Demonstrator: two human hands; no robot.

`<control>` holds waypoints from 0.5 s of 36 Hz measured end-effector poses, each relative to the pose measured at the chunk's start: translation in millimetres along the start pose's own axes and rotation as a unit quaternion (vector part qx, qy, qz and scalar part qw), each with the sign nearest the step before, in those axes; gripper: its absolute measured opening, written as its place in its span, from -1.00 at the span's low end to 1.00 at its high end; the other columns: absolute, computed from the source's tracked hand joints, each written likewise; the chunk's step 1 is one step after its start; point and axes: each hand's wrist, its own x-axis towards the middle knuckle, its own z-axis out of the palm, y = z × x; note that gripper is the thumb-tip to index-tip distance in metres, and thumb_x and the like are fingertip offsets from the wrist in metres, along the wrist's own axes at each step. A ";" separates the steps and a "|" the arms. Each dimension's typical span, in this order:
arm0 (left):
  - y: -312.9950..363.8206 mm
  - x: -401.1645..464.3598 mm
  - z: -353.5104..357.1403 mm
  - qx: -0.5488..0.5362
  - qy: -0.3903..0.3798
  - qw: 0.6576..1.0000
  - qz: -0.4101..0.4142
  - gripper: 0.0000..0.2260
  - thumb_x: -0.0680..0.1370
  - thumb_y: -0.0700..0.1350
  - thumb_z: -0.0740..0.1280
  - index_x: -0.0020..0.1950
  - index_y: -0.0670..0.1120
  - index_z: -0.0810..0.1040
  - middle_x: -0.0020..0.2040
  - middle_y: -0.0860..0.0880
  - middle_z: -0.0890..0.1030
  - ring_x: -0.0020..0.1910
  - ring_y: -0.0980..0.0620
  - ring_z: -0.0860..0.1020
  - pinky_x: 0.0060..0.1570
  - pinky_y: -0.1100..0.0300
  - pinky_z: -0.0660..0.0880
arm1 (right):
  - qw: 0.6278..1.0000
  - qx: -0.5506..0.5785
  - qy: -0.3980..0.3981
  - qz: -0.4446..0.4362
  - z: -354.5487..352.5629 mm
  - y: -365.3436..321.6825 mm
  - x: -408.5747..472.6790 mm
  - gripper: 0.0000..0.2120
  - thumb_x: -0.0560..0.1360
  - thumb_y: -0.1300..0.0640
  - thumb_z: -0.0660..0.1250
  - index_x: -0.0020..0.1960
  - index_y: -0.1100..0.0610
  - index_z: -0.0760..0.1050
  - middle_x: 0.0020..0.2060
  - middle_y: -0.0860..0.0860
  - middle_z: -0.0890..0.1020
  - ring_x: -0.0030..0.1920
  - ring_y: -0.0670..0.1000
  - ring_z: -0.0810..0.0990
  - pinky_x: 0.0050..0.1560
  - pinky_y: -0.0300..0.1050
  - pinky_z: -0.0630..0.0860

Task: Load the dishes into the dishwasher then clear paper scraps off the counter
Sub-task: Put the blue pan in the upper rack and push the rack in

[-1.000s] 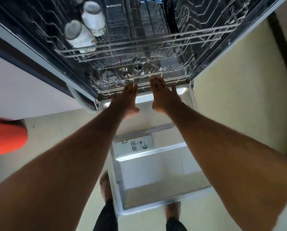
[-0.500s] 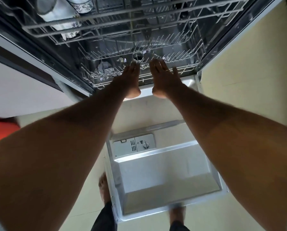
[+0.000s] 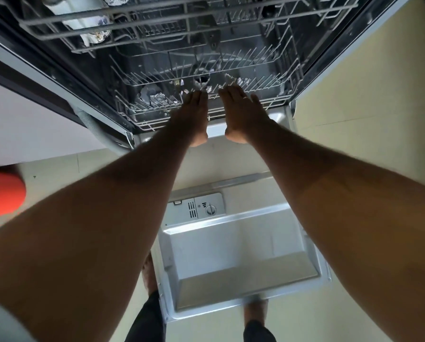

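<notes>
Both hands press flat against the front edge of the lower rack at frame centre: left hand and right hand, each grip apart, fingers straight, clasping nothing. A patterned cup lies in the upper rack, upper left. Uneven pressure could likely skew the rack or rattle the dishes.

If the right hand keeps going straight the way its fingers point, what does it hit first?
The right hand lies flat, fingers straight, already at the front rim of the lower rack. Going on, it would likely meet that rack's upright tines first, though depth is hard to judge here.
</notes>
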 end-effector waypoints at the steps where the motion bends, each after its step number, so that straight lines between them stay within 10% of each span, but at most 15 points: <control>1: 1.9 -4.0 2.0 0.002 -0.003 1.000 -0.002 -0.01 0.41 -0.26 0.51 0.63 -0.23 -0.11 0.64 -0.18 -0.02 0.62 -0.15 -0.02 0.42 -0.28 0.30 | 1.000 -0.003 0.004 -0.004 0.9 0.6 -4.1 -0.05 0.38 0.17 0.47 0.61 0.12 0.01 0.58 0.06 0.13 0.60 0.07 0.05 0.53 0.20 0.12; 18: 42.3 -86.4 30.5 0.045 -0.011 0.999 -0.012 -0.07 0.39 -0.20 0.52 0.60 -0.22 0.03 0.58 -0.17 0.16 0.57 -0.14 0.16 0.28 -0.17 0.44 | 0.999 -0.045 -0.007 -0.017 21.2 -6.9 -86.7 -0.11 0.38 0.12 0.51 0.57 0.17 0.12 0.51 0.12 0.29 0.52 0.14 0.24 0.52 0.14 0.18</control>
